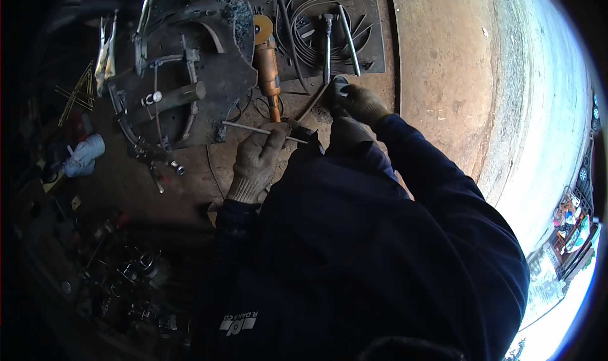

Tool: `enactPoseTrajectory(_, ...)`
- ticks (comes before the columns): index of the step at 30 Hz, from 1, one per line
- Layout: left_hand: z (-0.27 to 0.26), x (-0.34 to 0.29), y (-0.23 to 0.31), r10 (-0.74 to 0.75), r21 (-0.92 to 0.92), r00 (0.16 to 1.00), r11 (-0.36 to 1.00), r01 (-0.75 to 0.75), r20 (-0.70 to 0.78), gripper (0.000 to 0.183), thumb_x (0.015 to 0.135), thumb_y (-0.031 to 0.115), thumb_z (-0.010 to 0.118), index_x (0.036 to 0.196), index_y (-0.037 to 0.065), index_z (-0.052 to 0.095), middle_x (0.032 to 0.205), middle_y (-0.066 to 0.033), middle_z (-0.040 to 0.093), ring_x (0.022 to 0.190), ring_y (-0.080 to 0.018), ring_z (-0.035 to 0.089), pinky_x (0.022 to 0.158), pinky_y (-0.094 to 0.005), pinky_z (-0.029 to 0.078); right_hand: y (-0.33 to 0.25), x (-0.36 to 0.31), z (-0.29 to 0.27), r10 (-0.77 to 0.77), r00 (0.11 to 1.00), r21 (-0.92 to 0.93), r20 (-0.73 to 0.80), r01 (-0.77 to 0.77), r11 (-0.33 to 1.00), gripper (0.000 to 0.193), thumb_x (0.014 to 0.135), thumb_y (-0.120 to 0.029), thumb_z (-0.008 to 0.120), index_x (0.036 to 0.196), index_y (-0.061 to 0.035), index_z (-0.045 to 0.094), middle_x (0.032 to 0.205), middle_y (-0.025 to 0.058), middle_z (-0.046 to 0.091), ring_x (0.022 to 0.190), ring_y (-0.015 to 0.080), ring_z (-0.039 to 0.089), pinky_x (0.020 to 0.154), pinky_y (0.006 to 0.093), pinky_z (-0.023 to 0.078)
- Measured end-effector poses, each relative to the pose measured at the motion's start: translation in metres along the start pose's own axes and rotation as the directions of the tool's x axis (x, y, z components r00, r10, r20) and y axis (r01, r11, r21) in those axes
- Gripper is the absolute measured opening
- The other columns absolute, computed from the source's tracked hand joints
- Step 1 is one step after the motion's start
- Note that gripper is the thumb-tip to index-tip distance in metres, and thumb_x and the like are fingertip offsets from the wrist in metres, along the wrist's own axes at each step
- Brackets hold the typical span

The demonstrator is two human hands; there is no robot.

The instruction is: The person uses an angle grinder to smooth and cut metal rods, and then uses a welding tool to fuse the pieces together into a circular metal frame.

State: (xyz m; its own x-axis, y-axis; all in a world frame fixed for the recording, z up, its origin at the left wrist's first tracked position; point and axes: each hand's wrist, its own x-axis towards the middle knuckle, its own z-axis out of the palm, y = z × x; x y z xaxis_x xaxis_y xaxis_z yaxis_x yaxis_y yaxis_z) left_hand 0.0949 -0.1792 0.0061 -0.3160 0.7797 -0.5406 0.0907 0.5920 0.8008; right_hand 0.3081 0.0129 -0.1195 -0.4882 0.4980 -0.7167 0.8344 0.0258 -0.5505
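My left hand (254, 158), in a pale knit work glove, is closed around a thin grey metal rod (244, 127). The rod lies crosswise, its right end near my dark trousers. My right hand (364, 104), gloved too, reaches down beside the dark toe of my shoe (341, 82). Its fingers look curled, but what they hold, if anything, is hidden. An orange angle grinder (267, 69) with a yellow disc (263, 29) lies just beyond my left hand. Past my right hand, a long-handled metal tool (328, 44) rests beside a straight metal tube (349, 41).
A dark steel plate (228, 95) at the left bears bent metal frames and a round bar (168, 104). Coiled wire (304, 41) lies on another plate (373, 19) at the far side. A crumpled white item (85, 155) is at the left; metal parts (136, 272) crowd the lower left.
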Motion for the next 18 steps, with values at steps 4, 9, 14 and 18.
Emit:
enactPoseTrajectory(4,0.012,0.013,0.024,-0.022,-0.070,1.000,0.997,0.021,-0.012,0.032,0.105,0.031,0.057,0.118,0.005,0.069,0.092,-0.0061,0.072,0.087,-0.0115,0.067,0.078,-0.0273,0.053,0.039,0.069,-0.008,0.024,0.916,-0.196,-0.401,-0.111,0.974,0.052,0.090,-0.047,0.063,0.126,-0.0096,0.062,0.125,0.0210,0.064,0.119,0.0374,0.062,0.102,0.0461,0.049)
enactPoseTrajectory(9,0.020,0.018,0.047,-0.116,-0.001,0.992,0.993,0.117,-0.053,0.026,0.105,0.024,0.056,0.116,0.002,0.065,0.094,-0.0039,0.069,0.086,-0.0095,0.065,0.077,-0.0245,0.053,0.028,0.117,-0.035,0.134,0.955,-0.307,-0.265,-0.215,0.927,0.048,0.094,-0.051,0.055,0.115,-0.0110,0.070,0.113,0.0223,0.070,0.109,0.0394,0.066,0.092,0.0503,0.052)
enactPoseTrajectory(14,0.017,0.040,0.062,-0.140,-0.049,0.989,0.989,0.137,-0.051,0.027,0.104,0.026,0.058,0.116,0.002,0.065,0.094,-0.0043,0.070,0.085,-0.0094,0.065,0.076,-0.0239,0.053,0.008,0.130,-0.057,0.193,0.961,-0.300,-0.197,-0.247,0.921,0.039,0.095,-0.035,0.050,0.116,-0.0110,0.071,0.118,0.0183,0.070,0.115,0.0356,0.065,0.097,0.0475,0.051)
enactPoseTrajectory(18,0.014,0.065,0.081,-0.054,-0.432,0.997,0.901,0.027,-0.050,0.023,0.103,0.023,0.059,0.113,0.002,0.066,0.093,-0.0039,0.069,0.083,-0.0098,0.066,0.071,-0.0227,0.055,0.035,0.123,-0.051,0.129,0.914,-0.064,-0.385,-0.166,0.984,0.047,0.083,-0.038,0.058,0.109,0.0000,0.067,0.107,0.0272,0.069,0.109,0.0436,0.064,0.093,0.0481,0.051)
